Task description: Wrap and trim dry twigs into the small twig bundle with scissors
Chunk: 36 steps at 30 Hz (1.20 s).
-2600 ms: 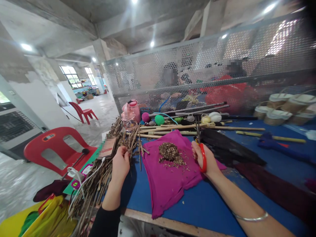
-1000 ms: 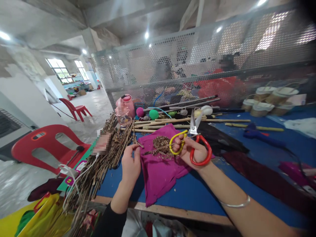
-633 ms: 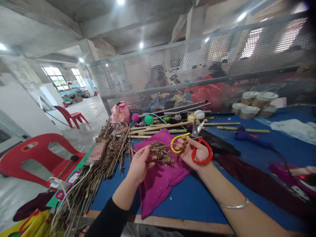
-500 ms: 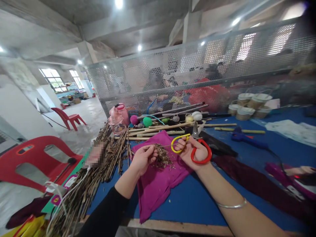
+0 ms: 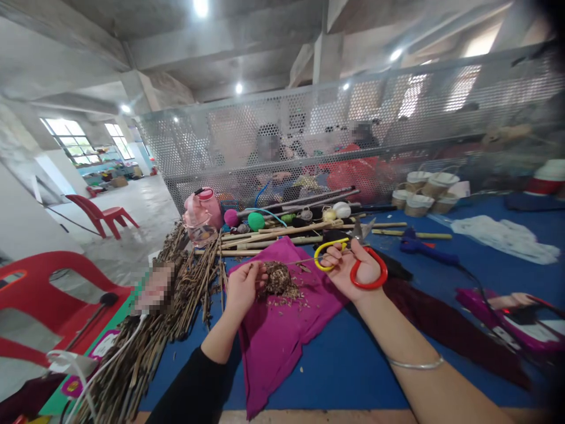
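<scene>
My left hand (image 5: 242, 288) is closed, its fingertips pinching one end of a thin brown twig (image 5: 302, 261). The twig runs nearly level across to my right hand (image 5: 346, 274), whose fingers hold its other end. Hooked over that same hand are scissors with one yellow and one red handle (image 5: 383, 272); their metal blades point up and away from me. Below the twig, a heap of brown plant scraps (image 5: 279, 278) sits on a magenta cloth (image 5: 276, 353). Part of the heap is hidden behind my left fingertips.
Dry stalks (image 5: 152, 330) lie in a big bundle at left. Behind are a pink jug (image 5: 200, 227), yarn balls (image 5: 256, 221) and poles. At right lie a blue glue gun (image 5: 428, 250), plastic bag (image 5: 503, 232) and small pots (image 5: 417, 206). A perforated screen (image 5: 220, 147) closes the back.
The view has swung slightly right. My hands have drawn a little farther apart with the twig between them, and more of the scrap heap shows.
</scene>
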Each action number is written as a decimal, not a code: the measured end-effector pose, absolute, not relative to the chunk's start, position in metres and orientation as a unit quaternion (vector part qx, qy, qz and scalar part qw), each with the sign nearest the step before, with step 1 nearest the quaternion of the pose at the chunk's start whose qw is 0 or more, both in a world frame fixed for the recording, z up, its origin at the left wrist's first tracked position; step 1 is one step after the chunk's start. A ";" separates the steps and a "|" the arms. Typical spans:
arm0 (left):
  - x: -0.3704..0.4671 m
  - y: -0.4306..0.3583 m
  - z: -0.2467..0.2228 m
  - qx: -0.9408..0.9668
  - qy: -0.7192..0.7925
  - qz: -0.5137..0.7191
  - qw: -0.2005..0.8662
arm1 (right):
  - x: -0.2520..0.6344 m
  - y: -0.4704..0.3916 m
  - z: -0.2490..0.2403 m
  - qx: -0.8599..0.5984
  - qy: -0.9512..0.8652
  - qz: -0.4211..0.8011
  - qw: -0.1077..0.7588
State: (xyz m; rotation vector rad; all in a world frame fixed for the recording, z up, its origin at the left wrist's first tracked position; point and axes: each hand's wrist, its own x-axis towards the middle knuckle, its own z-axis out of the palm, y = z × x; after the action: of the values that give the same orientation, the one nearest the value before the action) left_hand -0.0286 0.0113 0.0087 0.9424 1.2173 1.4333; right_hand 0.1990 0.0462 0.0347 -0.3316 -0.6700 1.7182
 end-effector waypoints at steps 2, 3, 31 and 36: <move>-0.029 0.011 0.009 0.389 0.499 0.611 0.475 | 0.197 0.044 0.036 -0.144 -0.292 0.740 0.588; -0.027 0.009 0.011 0.383 0.491 0.613 0.487 | 0.196 0.043 0.036 -0.143 -0.294 0.742 0.586; 0.020 -0.005 0.019 0.259 0.371 0.587 0.671 | 0.172 0.033 0.027 -0.103 -0.267 0.765 0.577; 0.023 -0.003 0.017 0.318 0.324 0.593 0.665 | 0.168 0.030 0.028 -0.097 -0.232 0.791 0.557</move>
State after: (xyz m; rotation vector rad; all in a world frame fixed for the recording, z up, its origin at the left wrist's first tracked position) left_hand 0.0232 -0.0029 0.0169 0.7175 0.7310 1.3400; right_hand 0.1679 0.0299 0.0280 -0.2284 -0.5484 1.8674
